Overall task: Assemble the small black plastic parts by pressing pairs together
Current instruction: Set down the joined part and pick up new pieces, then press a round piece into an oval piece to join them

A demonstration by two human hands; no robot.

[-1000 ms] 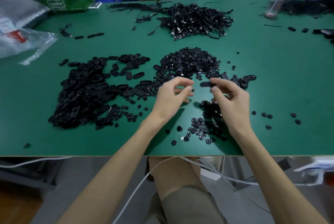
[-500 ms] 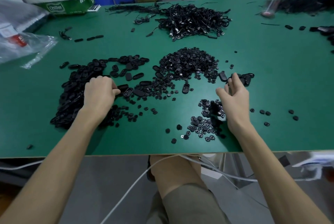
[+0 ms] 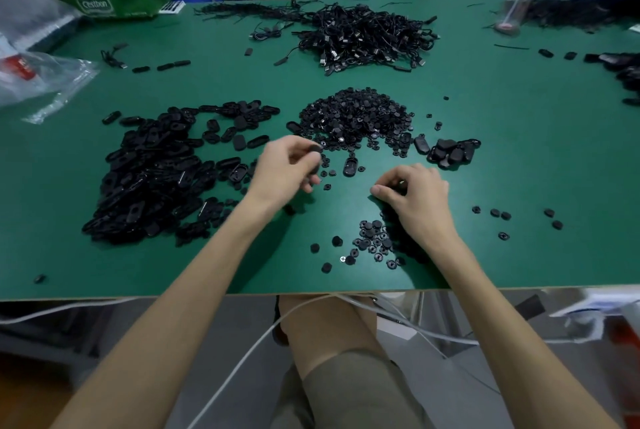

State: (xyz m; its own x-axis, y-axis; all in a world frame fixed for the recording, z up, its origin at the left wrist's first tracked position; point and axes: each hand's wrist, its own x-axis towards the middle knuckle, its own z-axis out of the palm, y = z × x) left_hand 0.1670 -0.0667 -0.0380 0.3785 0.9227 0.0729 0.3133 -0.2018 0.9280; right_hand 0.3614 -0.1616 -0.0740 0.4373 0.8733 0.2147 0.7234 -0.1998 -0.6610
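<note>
Fingers [image 3: 298, 146] of left hand [image 3: 284, 169] are curled round an oval piece [image 3: 314, 165], held ready for pairing; right hand [image 3: 417, 195] is curled above round pieces [image 3: 375, 238], grasp unclear.

oval shells [image 3: 156, 179]: black heap, left of centre
round caps [image 3: 356, 117]: black mound, centre
loose caps [image 3: 372, 243]: scattered flat, lower centre
held shell [image 3: 315, 150]: pinched by left hand [image 3: 284, 169]

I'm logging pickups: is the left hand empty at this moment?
No, the left hand pinches a black part just above the green table.
</note>
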